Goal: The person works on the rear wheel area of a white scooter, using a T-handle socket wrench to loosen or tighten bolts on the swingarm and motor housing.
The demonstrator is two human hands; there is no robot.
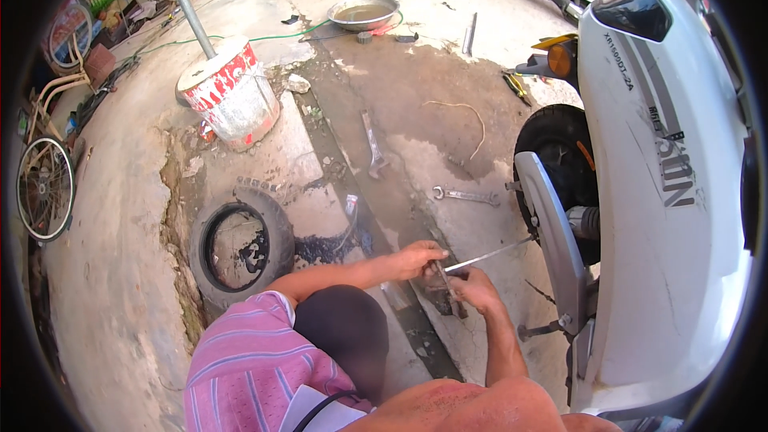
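Observation:
Both of my hands are low over the ground, beside a white scooter [664, 192]. My left hand [419, 259] is closed, its fingertips at the upper end of a narrow dark metal tool [445, 282] whose exact kind I cannot make out. Closed around the middle of that tool, my right hand [478, 290] is also near the end of a thin metal rod [492, 254]. The rod runs from between my hands to the scooter's rear wheel [556, 168]. Where the tool meets the rod is partly hidden by my fingers.
A loose tire [279, 234] lies at left. An adjustable wrench [373, 144], a double-ended wrench [466, 196] and pliers [516, 86] lie on the concrete. Farther off are a paint-stained bucket [240, 104] holding a pole, and a basin of murky water [339, 24].

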